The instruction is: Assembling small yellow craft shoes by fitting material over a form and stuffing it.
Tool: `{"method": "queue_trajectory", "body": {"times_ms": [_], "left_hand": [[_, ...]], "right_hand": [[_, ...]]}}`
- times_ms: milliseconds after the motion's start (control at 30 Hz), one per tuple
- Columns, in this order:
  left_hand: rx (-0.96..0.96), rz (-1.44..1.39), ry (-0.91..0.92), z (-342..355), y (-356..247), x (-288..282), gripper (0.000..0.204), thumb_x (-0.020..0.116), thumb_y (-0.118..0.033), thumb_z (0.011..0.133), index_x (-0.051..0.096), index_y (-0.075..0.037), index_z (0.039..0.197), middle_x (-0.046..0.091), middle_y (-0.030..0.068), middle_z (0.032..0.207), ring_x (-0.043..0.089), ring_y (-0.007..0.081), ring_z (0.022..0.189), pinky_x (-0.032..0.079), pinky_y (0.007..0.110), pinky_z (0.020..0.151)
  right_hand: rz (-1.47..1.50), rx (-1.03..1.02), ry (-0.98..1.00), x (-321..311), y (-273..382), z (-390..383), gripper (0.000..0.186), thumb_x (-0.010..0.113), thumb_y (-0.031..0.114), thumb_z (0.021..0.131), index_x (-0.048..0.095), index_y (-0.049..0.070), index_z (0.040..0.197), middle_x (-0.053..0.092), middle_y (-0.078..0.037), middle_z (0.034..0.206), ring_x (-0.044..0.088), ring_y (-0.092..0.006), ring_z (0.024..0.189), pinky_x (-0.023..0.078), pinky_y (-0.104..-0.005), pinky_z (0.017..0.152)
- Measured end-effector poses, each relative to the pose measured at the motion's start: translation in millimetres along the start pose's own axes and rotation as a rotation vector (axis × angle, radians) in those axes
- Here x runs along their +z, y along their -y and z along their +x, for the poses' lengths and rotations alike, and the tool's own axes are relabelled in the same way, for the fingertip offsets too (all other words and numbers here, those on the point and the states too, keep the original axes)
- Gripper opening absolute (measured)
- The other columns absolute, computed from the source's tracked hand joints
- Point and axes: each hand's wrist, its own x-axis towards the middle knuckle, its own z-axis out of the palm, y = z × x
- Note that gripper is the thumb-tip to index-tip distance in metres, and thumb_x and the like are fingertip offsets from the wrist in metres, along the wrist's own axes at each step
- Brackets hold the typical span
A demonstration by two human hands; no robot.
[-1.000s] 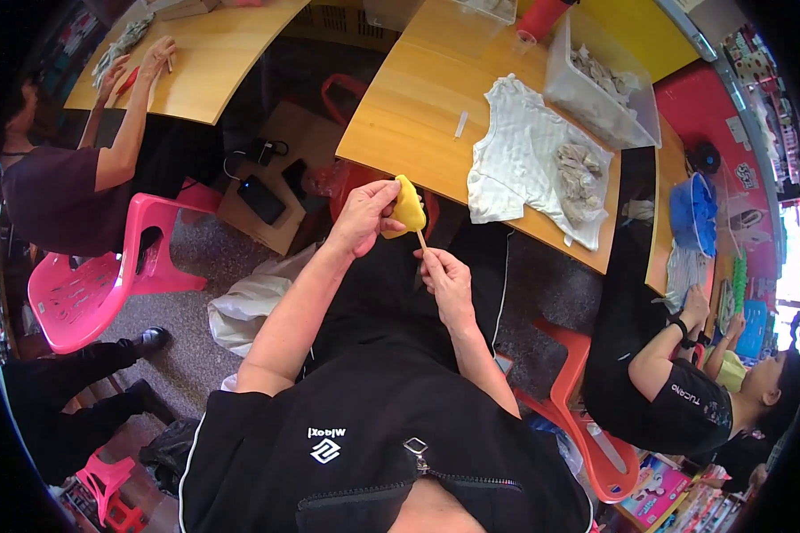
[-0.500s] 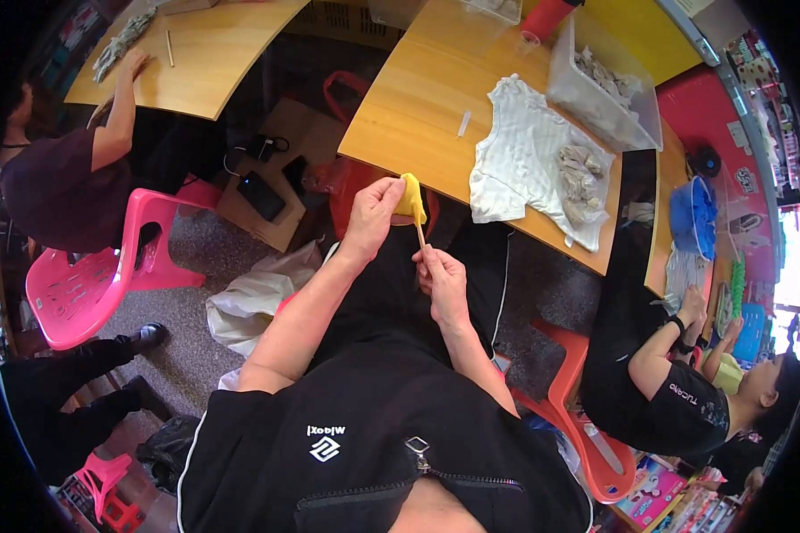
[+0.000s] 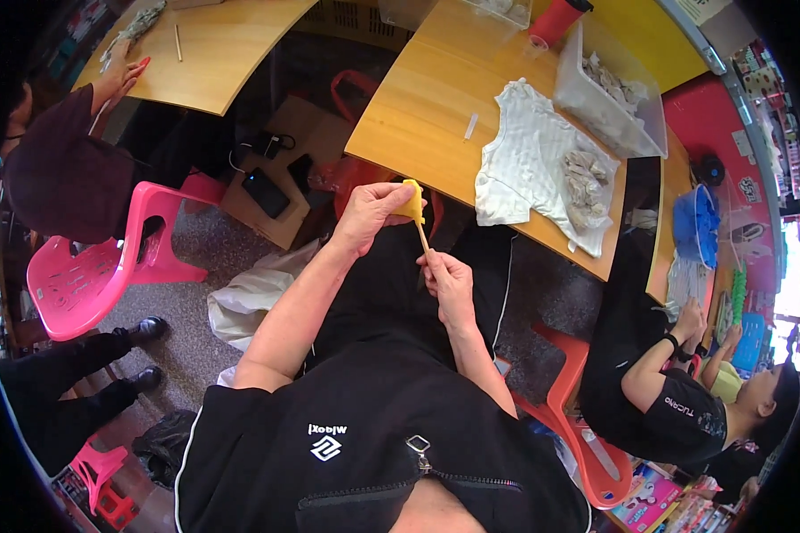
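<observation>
In front of my body, by the table's near edge, my left hand [image 3: 370, 215] pinches a small, soft-looking yellow piece [image 3: 412, 206] between thumb and fingers. Lower and to the right, my right hand [image 3: 451, 286] is closed on a thin wooden stick [image 3: 423, 238]. The stick slants upward and its upper end meets the yellow piece; whether the tip is inside it is hidden. A white cloth [image 3: 517, 149] lies on the wooden table [image 3: 422, 115] beyond my right hand, with a crumpled greyish-beige bundle [image 3: 585, 182] on it.
A clear plastic bin [image 3: 620, 107] of pale pieces stands at the table's far right. Left are a pink chair [image 3: 138, 235] and a seated person [image 3: 58, 191] at another table. An orange-red chair [image 3: 564, 400] and another person [image 3: 676, 400] are right. A white bag [image 3: 244, 298] lies on the floor.
My hands keep nearly the same hold, the yellow piece turned slightly. The seated person at left has drawn a hand back, with something red now at the fingers. Legs at lower left have shifted.
</observation>
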Motion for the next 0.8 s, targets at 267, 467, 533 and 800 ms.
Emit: {"method": "queue_trajectory", "body": {"times_ms": [267,467,533,800], "left_hand": [[-0.032,-0.084,-0.042,-1.4,8.9,-12.2,0.035,0.061,-0.032,0.089,0.064,-0.001,0.105,0.068,0.0096,0.095,0.066,0.0161,0.086,0.054,0.031,0.076],[-0.03,-0.066,-0.042,-4.6,10.2,-8.8,0.032,0.061,-0.033,0.089,0.065,-0.004,0.102,0.068,0.0084,0.096,0.065,0.0151,0.087,0.053,0.031,0.076],[-0.021,-0.074,-0.035,-4.0,9.5,-8.4,0.032,0.061,-0.033,0.089,0.065,-0.004,0.102,0.068,0.0083,0.096,0.065,0.0149,0.087,0.053,0.031,0.076],[0.024,-0.099,-0.046,-4.0,7.5,-9.5,0.031,0.06,-0.033,0.09,0.065,-0.004,0.102,0.067,0.0085,0.096,0.065,0.0146,0.087,0.053,0.03,0.075]], "right_hand": [[0.162,0.114,0.069,1.7,-5.5,-1.3,0.027,0.054,0.025,0.094,0.063,0.002,0.082,0.047,0.006,0.06,0.033,-0.0009,0.045,0.023,-0.0173,0.04],[0.121,0.082,0.042,1.9,-4.4,0.0,0.027,0.055,0.025,0.094,0.062,0.002,0.082,0.047,0.006,0.061,0.033,-0.0009,0.045,0.023,-0.0173,0.04],[0.143,0.057,0.027,3.9,-6.3,-0.8,0.027,0.055,0.025,0.094,0.062,0.002,0.082,0.047,0.005,0.061,0.032,-0.0011,0.045,0.022,-0.0173,0.04],[0.209,0.102,0.049,6.7,-3.5,-2.2,0.027,0.055,0.025,0.094,0.061,0.002,0.082,0.045,0.004,0.059,0.029,-0.0015,0.042,0.02,-0.0179,0.039]]}}
